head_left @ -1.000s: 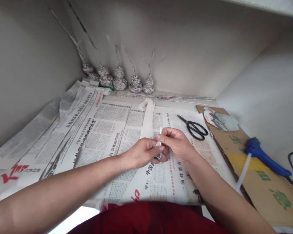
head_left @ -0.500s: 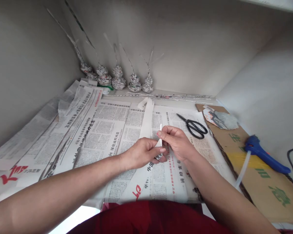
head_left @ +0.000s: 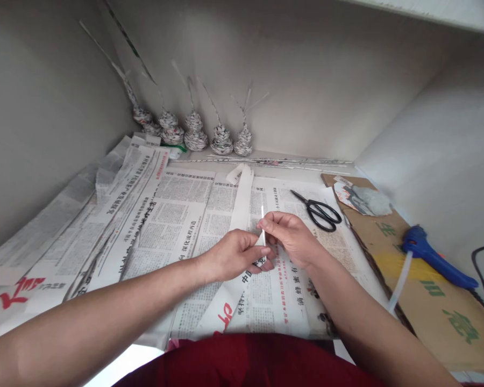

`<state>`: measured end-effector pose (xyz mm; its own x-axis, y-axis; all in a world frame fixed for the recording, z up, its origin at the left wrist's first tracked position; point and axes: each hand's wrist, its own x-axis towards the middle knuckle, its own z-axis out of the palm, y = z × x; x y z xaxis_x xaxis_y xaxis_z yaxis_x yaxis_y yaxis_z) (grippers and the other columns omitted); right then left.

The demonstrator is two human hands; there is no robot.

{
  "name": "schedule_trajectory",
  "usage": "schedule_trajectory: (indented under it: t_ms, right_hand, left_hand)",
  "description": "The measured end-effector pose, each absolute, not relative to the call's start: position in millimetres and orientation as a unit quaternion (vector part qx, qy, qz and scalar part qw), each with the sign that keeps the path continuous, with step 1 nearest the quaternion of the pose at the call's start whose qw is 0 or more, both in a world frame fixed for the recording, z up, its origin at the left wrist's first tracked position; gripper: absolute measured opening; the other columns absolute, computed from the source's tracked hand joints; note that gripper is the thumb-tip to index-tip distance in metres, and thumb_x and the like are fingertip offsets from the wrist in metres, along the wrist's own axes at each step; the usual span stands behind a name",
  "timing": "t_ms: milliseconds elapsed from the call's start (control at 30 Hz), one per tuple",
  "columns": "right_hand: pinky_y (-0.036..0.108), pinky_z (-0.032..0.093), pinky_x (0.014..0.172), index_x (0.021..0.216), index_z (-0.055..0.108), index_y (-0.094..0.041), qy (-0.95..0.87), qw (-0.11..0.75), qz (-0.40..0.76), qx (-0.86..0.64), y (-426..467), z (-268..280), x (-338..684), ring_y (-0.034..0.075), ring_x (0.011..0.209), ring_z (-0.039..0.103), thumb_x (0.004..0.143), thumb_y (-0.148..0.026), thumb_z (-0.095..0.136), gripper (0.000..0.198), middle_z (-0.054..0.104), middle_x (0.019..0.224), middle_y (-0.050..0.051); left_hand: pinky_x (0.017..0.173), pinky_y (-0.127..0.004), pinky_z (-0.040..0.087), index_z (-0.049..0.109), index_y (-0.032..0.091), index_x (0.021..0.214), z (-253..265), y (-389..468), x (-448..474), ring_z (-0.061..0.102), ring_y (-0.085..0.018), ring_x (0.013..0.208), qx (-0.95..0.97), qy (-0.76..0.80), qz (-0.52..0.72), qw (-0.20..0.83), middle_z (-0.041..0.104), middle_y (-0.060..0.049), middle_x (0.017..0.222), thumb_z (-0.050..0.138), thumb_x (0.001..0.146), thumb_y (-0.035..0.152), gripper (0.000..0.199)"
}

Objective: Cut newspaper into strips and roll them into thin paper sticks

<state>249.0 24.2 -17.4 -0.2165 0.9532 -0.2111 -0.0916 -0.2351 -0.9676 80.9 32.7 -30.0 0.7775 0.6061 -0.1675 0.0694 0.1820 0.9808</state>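
Note:
Both my hands work on one newspaper strip (head_left: 230,301), whose upper end is rolled into a thin white tube. My left hand (head_left: 236,255) is closed, pinching the strip just below the rolled part. Thumb and fingers of my right hand (head_left: 288,236) pinch the rolled tip, which pokes up above them. The strip's printed lower part hangs down towards my red clothing. Beneath the hands lie newspaper sheets (head_left: 177,215), and a loose white paper strip (head_left: 242,199) with a folded end lies just beyond them. Black-handled scissors (head_left: 322,214) rest to the right of my right hand.
Several woven paper gourd shapes (head_left: 244,141) stand along the back wall. Thin rolled paper sticks (head_left: 290,162) lie in front of them. Cut newspaper strips (head_left: 64,199) are stacked at left. On the right, a blue glue gun (head_left: 439,260) rests on cardboard (head_left: 423,322).
The hands stay pinched on the strip, with the rolled tip shifted slightly left. The hanging part of the strip has shifted a little. The camera view has tilted slightly.

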Motion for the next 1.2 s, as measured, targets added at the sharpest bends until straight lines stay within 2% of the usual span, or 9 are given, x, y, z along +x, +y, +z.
schedule_trajectory:
  t_ms: [100, 267, 433, 600, 667, 767, 933, 1100, 1200]
  right_hand:
    - [0.019, 0.042, 0.036, 0.076, 0.062, -0.018, -0.464, 0.383, 0.651, -0.463, 23.5, -15.8, 250.3, 0.009, 0.040, 0.055, 0.076, -0.043, 0.071, 0.027, 0.060, 0.053, -0.004]
    - [0.018, 0.034, 0.032, 0.064, 0.054, -0.019, -0.440, 0.426, 0.629, -0.479, 25.1, -18.2, 250.3, 0.007, 0.034, 0.048, 0.070, -0.041, 0.077, 0.033, 0.052, 0.045, -0.007]
    - [0.019, 0.042, 0.041, 0.079, 0.066, -0.017, -0.476, 0.383, 0.645, -0.459, 25.7, -18.2, 253.3, 0.008, 0.044, 0.055, 0.077, -0.042, 0.071, 0.026, 0.060, 0.055, -0.003]
    - [0.019, 0.034, 0.035, 0.065, 0.056, -0.019, -0.445, 0.430, 0.621, -0.481, 26.2, -19.8, 252.4, 0.007, 0.036, 0.047, 0.072, -0.040, 0.076, 0.030, 0.053, 0.046, -0.007]
    - [0.018, 0.036, 0.038, 0.069, 0.061, -0.018, -0.462, 0.431, 0.611, -0.477, 25.9, -19.2, 252.4, 0.007, 0.040, 0.049, 0.074, -0.041, 0.074, 0.027, 0.056, 0.051, -0.005]
    - [0.019, 0.041, 0.041, 0.081, 0.067, -0.017, -0.489, 0.389, 0.624, -0.469, 25.0, -17.5, 252.7, 0.008, 0.045, 0.055, 0.077, -0.043, 0.070, 0.027, 0.062, 0.058, -0.002]
    - [0.018, 0.034, 0.034, 0.064, 0.055, -0.019, -0.459, 0.426, 0.614, -0.481, 24.5, -17.2, 251.0, 0.007, 0.034, 0.047, 0.072, -0.041, 0.075, 0.031, 0.052, 0.043, -0.007]
    - [0.019, 0.041, 0.038, 0.079, 0.064, -0.018, -0.482, 0.372, 0.643, -0.465, 24.3, -16.7, 251.2, 0.010, 0.040, 0.055, 0.077, -0.043, 0.071, 0.026, 0.059, 0.051, -0.004]
    - [0.018, 0.036, 0.033, 0.063, 0.055, -0.019, -0.457, 0.408, 0.623, -0.485, 24.4, -17.1, 250.4, 0.008, 0.035, 0.049, 0.070, -0.040, 0.077, 0.031, 0.052, 0.043, -0.007]
  left_hand:
    - [0.077, -0.035, 0.057, 0.068, 0.011, 0.094, -30.8, 33.6, 80.2, 0.067, -0.020, 0.091, 0.612, 0.272, 0.192, 0.717, 0.070, -0.010, 0.093, 0.055, 0.088, 0.039, 0.031]
    - [0.077, -0.036, 0.057, 0.068, 0.011, 0.090, -29.3, 33.3, 80.7, 0.067, -0.020, 0.089, 0.609, 0.276, 0.182, 0.721, 0.071, -0.010, 0.089, 0.058, 0.086, 0.040, 0.031]
    - [0.078, -0.037, 0.056, 0.068, 0.011, 0.091, -28.4, 33.5, 80.2, 0.067, -0.019, 0.088, 0.596, 0.284, 0.179, 0.730, 0.070, -0.010, 0.089, 0.057, 0.086, 0.040, 0.031]
    - [0.079, -0.036, 0.056, 0.069, 0.011, 0.091, -30.8, 33.9, 79.7, 0.066, -0.020, 0.090, 0.604, 0.269, 0.184, 0.728, 0.070, -0.010, 0.090, 0.056, 0.087, 0.039, 0.031]
    - [0.079, -0.036, 0.056, 0.069, 0.011, 0.090, -31.2, 34.1, 79.5, 0.066, -0.020, 0.090, 0.601, 0.273, 0.178, 0.730, 0.070, -0.010, 0.090, 0.056, 0.087, 0.039, 0.031]
    - [0.078, -0.036, 0.056, 0.069, 0.012, 0.092, -31.6, 34.5, 79.2, 0.066, -0.020, 0.091, 0.604, 0.272, 0.180, 0.727, 0.070, -0.010, 0.092, 0.056, 0.087, 0.039, 0.031]
    - [0.079, -0.036, 0.056, 0.070, 0.011, 0.090, -32.2, 34.7, 79.5, 0.066, -0.020, 0.091, 0.609, 0.266, 0.183, 0.725, 0.070, -0.010, 0.092, 0.056, 0.087, 0.038, 0.031]
    - [0.079, -0.037, 0.056, 0.070, 0.011, 0.092, -29.8, 34.2, 79.2, 0.065, -0.021, 0.093, 0.603, 0.271, 0.178, 0.729, 0.070, -0.010, 0.094, 0.056, 0.088, 0.038, 0.031]
    - [0.080, -0.037, 0.056, 0.070, 0.010, 0.091, -29.5, 33.5, 79.1, 0.066, -0.020, 0.091, 0.603, 0.270, 0.178, 0.729, 0.070, -0.010, 0.092, 0.056, 0.088, 0.038, 0.031]
